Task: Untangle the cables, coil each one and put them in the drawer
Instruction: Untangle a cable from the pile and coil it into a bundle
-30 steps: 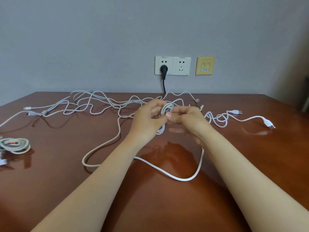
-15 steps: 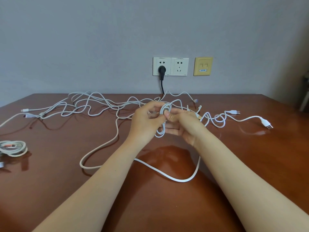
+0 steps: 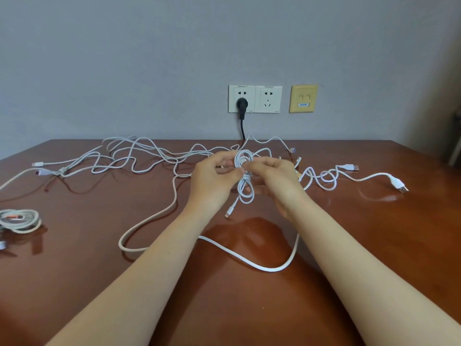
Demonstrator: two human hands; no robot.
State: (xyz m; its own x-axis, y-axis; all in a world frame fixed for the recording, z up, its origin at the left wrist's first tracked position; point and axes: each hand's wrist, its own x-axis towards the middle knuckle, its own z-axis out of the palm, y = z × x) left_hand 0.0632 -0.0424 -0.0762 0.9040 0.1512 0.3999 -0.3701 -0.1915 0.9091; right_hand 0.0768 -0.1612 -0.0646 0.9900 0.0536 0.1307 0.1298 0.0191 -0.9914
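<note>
White rubbery cable, thin and limp, is bundled into a small coil [image 3: 244, 182] at centre frame, above the table [image 3: 249, 308]. Left hand [image 3: 214, 182] and right hand [image 3: 277, 181] pinch the coil at its waist between thumb and fingertips. A loose plug end [image 3: 227, 214] dangles below. Light and springy, the loops will likely unwind if released; hold at the wrapped middle. Tangled cables [image 3: 139, 156] lie at upper left; a finished coil [image 3: 21, 219] rests at the left edge.

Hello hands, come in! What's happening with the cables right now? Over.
Left hand and right hand both pinching small white coil above table. Tangled cables beyond, uncoiled. One coiled bundle far left. No drawer in view.
</note>
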